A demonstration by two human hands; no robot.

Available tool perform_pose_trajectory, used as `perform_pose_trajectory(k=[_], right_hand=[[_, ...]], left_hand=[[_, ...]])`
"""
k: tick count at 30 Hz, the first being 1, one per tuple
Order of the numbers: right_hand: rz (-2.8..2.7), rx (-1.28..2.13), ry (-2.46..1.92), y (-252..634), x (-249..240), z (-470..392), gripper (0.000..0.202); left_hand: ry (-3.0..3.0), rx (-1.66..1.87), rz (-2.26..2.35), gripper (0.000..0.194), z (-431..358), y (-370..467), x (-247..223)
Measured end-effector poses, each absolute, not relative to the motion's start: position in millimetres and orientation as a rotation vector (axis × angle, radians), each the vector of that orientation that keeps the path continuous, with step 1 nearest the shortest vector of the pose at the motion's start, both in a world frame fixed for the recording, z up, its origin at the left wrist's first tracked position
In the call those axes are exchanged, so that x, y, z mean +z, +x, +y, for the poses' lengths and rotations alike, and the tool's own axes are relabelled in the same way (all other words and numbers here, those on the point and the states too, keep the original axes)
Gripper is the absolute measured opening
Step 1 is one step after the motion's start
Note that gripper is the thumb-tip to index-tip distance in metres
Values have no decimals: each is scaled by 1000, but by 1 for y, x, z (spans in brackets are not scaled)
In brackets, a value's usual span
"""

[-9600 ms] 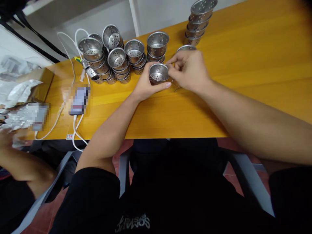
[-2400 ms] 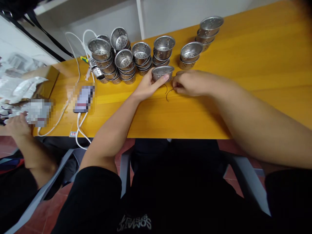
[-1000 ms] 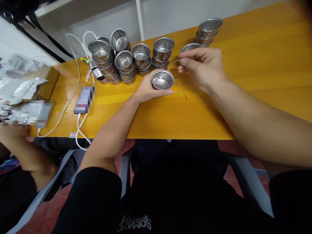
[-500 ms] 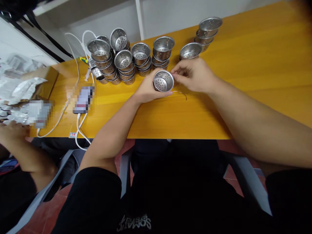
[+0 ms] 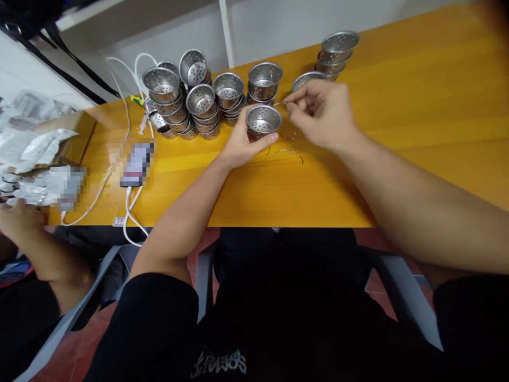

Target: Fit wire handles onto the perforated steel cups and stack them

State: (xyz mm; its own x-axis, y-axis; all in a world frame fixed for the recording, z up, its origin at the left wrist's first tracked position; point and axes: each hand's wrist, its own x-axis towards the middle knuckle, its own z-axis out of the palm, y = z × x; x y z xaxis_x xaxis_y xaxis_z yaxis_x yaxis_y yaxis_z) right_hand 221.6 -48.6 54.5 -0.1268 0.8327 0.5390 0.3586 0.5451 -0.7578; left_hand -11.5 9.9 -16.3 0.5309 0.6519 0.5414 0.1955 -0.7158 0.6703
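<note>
A perforated metal cup (image 5: 263, 121) is held upright in my left hand (image 5: 242, 143), with the thumb along its near side. To the right, my right hand (image 5: 324, 109) pinches a thin wire (image 5: 280, 103) whose other end reaches the cup's rim. Another thin curved wire (image 5: 292, 152) lies on the table just below the cup. Behind my hands stand several stacks of similar cups (image 5: 201, 102). One cup (image 5: 308, 79) is partly hidden behind my right hand.
A phone (image 5: 137, 164) with white cables lies on the orange table (image 5: 417, 116) at the left. Further left are plastic bags (image 5: 35, 143), a cardboard box (image 5: 81, 135) and another person's hand (image 5: 24, 217). A leaning cup stack (image 5: 339, 48) stands at the back right.
The cup in my left hand has tilted and shifted slightly left. My right hand has moved up a little, and the wire between its fingertips and the cup shows more clearly.
</note>
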Motion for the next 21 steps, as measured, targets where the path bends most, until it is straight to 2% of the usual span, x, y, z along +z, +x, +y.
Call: perform_pose_trajectory(k=[4, 13, 16, 21], right_hand=[[-1721, 591, -1096, 211, 57, -58, 46], [-1673, 621, -1176, 208, 56, -58, 40], [-1662, 591, -1129, 204, 55, -58, 32], [-1651, 631, -1044, 198, 55, -57, 24]], left_hand=[[2234, 1102, 671, 97, 5, -7, -16], [2292, 1006, 740, 104, -5, -3, -13], [2295, 989, 772, 109, -8, -4, -7], [2239, 1008, 813, 107, -11, -3, 0]])
